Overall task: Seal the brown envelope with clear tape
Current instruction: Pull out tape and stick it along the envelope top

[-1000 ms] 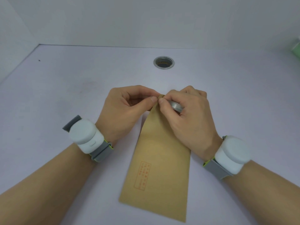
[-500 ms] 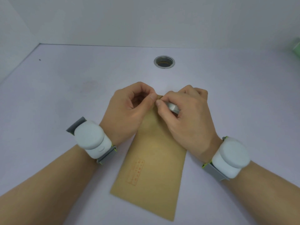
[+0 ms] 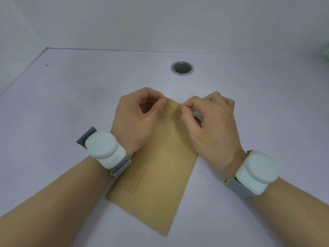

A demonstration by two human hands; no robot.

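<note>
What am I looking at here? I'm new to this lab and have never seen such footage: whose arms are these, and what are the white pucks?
There is no machine: a person works with bare hands, filmed by one camera on their head, looking down. The white pucks are devices strapped to both wrists; their purpose isn't shown. A brown envelope lies on the pale table. The left hand and right hand stretch a strip of clear tape over its far end. The right hand also holds what looks like the tape roll. Behind is a round metal-rimmed hole.
</note>
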